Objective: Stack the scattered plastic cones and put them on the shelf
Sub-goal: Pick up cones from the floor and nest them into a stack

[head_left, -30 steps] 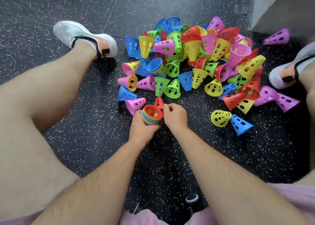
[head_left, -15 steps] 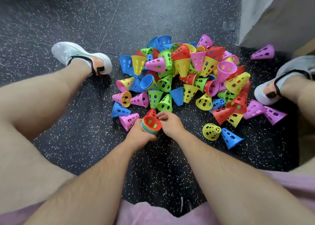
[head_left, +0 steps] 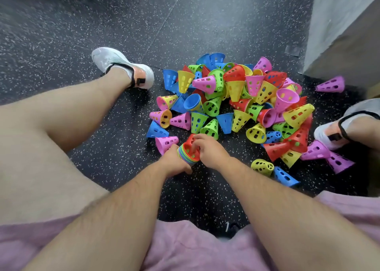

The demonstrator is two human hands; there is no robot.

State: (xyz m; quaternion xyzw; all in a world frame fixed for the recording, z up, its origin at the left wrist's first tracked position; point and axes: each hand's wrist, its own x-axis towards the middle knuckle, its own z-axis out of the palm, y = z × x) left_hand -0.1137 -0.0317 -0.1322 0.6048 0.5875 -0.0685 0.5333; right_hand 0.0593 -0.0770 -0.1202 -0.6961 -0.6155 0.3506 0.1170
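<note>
Seated on the dark speckled floor [head_left: 86, 34], legs spread, pile of cones [head_left: 236, 98] between the feet, centre to right of frame.

- Left hand [head_left: 174, 163]: holds the nested stack [head_left: 186, 157] at frame centre, mouth tilted up toward the camera. Fingers wrap the far side, mostly hidden; thumb closes on the near side.
- Right hand [head_left: 212, 150]: fingers curled, bunched close, tips on the rim of the top red cone [head_left: 190, 149]. Looks like a pinch on the rim. Cannot tell whether it is seating the cone or letting it go.
- Stack is a few rims deep; most cones are loose. One pink cone [head_left: 165, 144] lies just beside the left hand, and a stray pink cone [head_left: 331, 84] sits well apart at upper right, near the grey block [head_left: 339, 34].
- No shelf in view.

Risks, as judged:
- Red cone goes in crooked and wedges; the perforated walls could catch. Later cones then sit skewed.
- One-handed hold low on a tilted stack: as it grows, the upper cones may slide out.
- Reaching into the heap could roll cones farther off.
- The outliers at the right edge are easy to miss.
</note>
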